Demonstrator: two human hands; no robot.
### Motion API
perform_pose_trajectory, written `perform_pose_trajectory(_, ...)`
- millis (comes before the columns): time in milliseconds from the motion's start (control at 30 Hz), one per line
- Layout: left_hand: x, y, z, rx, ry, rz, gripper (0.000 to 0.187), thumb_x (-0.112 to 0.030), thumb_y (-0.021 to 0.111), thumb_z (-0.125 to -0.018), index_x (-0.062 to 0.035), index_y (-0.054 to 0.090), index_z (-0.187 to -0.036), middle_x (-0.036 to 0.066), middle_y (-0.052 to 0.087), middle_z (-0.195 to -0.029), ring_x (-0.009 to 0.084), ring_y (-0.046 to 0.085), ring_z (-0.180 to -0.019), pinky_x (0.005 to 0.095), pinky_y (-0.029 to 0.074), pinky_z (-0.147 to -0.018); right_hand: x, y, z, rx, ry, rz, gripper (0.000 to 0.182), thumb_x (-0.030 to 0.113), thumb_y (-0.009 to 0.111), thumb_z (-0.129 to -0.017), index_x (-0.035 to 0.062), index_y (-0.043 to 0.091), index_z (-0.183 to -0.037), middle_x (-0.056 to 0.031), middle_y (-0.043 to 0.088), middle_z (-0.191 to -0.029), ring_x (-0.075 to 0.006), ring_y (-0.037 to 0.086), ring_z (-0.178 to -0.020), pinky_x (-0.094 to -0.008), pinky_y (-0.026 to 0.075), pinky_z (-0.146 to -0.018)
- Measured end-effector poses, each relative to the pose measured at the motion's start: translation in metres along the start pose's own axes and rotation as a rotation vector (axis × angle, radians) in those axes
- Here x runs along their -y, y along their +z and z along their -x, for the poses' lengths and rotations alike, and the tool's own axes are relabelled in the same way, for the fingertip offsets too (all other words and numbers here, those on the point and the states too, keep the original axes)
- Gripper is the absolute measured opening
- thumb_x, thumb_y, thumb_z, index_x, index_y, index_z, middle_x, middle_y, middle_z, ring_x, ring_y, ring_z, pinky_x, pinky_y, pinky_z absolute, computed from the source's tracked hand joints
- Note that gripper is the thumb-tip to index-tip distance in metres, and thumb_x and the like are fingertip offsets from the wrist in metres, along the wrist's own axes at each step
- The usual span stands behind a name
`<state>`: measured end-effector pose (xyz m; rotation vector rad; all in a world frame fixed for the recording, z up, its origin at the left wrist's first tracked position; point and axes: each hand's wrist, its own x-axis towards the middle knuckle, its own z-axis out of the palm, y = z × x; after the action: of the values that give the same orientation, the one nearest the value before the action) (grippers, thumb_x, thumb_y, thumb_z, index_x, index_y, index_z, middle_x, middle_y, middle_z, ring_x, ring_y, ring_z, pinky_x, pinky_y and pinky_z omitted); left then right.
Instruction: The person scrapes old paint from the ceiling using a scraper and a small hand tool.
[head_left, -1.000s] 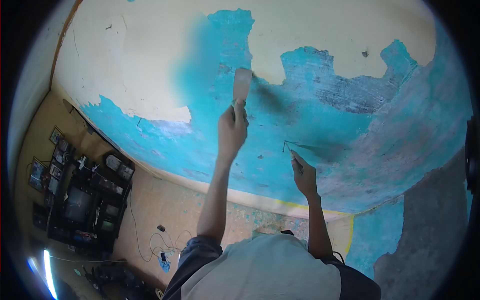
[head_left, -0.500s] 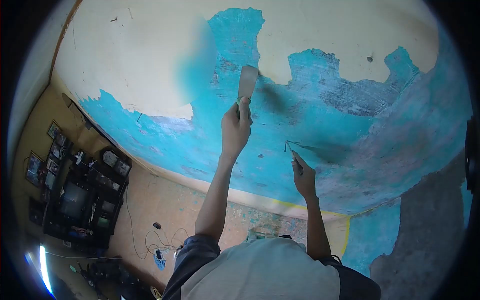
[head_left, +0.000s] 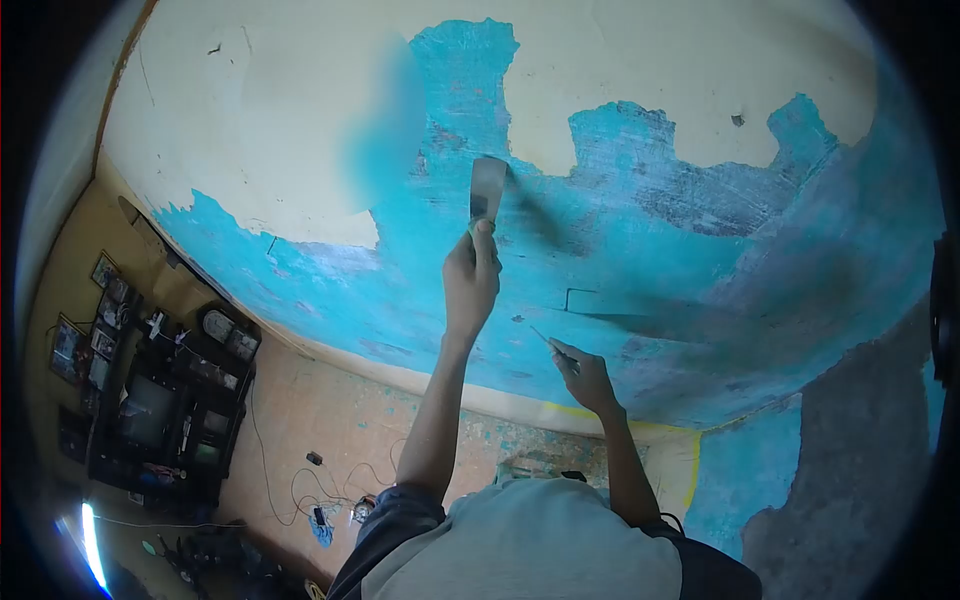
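Observation:
My left hand [head_left: 470, 280] is wrapped round the handle of a paint scraper [head_left: 488, 186]. Its wide metal blade points up over the turquoise part of the wall [head_left: 430, 250], just below the ragged edge of the cream paint [head_left: 540, 110]. Lower and to the right, my right hand [head_left: 583, 380] pinches a slim, pointed tool [head_left: 540, 334] whose exact kind I cannot make out. Above that hand, a thin bent metal hook [head_left: 568, 298] sticks out of the wall and casts a long shadow.
A dark cabinet with a television [head_left: 148, 408] stands at the left, framed pictures [head_left: 69, 347] beside it. Cables [head_left: 300, 495] lie on the floor [head_left: 350, 410], and paint flakes are scattered near the wall's foot. A bright tube light [head_left: 92, 545] shows at lower left.
My left hand and the scraper have moved slightly down the wall. My right hand, with the slim tool, has moved down and left, away from the bent hook.

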<state>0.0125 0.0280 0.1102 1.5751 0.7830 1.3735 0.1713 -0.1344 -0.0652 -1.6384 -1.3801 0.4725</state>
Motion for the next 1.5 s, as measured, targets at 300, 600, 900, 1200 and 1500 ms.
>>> perform_pose_trajectory(300,-0.041,-0.001,-0.032,0.035,0.098,-0.053,0.056,-0.043,0.044,-0.114,0.0055,0.068,-0.102,0.004,0.051,-0.064,0.0114,0.049,-0.058,0.0324,0.041,-0.054,0.037,-0.028,-0.003,0.027,0.135,-0.092,0.036,0.018,0.066,-0.105,0.0051,0.068,-0.138,-0.0078,0.072,-0.088,-0.0085,0.057,-0.069,-0.0299,0.049,-0.061)
perform_pose_trajectory(600,-0.051,0.011,-0.036,0.01,0.089,-0.073,0.059,-0.047,0.044,-0.113,0.0029,0.06,-0.085,0.004,0.05,-0.062,0.0113,0.048,-0.056,0.0329,0.042,-0.052,0.062,-0.07,-0.028,-0.142,0.005,-0.115,0.038,0.018,0.068,-0.103,0.0107,0.068,-0.14,-0.0033,0.067,-0.081,-0.0069,0.056,-0.067,-0.0272,0.047,-0.062)
perform_pose_trajectory(900,-0.014,-0.002,-0.006,0.023,-0.055,-0.053,0.059,-0.046,0.043,-0.113,0.0033,0.061,-0.086,0.005,0.049,-0.062,0.0109,0.047,-0.058,0.0322,0.04,-0.053,0.035,-0.043,-0.047,-0.124,-0.028,-0.118,0.035,0.021,0.068,-0.104,0.0082,0.069,-0.137,-0.0089,0.071,-0.079,-0.0081,0.052,-0.062,-0.0302,0.046,-0.058)
perform_pose_trajectory(1200,-0.021,0.001,-0.018,0.014,0.09,-0.085,0.052,-0.042,0.044,-0.114,0.0013,0.06,-0.09,0.0,0.043,-0.062,0.0073,0.04,-0.055,0.0288,0.034,-0.049,0.03,-0.038,-0.045,-0.139,0.015,-0.06,0.034,0.021,0.067,-0.104,0.0044,0.07,-0.134,-0.0104,0.071,-0.078,-0.0077,0.051,-0.063,-0.0298,0.045,-0.058)
perform_pose_trajectory(1500,-0.037,-0.006,-0.023,0.003,0.144,-0.194,0.05,-0.037,0.047,-0.114,0.0034,0.063,-0.09,0.008,0.051,-0.059,0.0132,0.046,-0.055,0.0358,0.04,-0.051,0.021,-0.029,-0.046,-0.225,-0.101,-0.088,0.032,0.016,0.065,-0.105,0.0045,0.069,-0.134,-0.0122,0.074,-0.087,-0.0076,0.054,-0.067,-0.0282,0.047,-0.061)
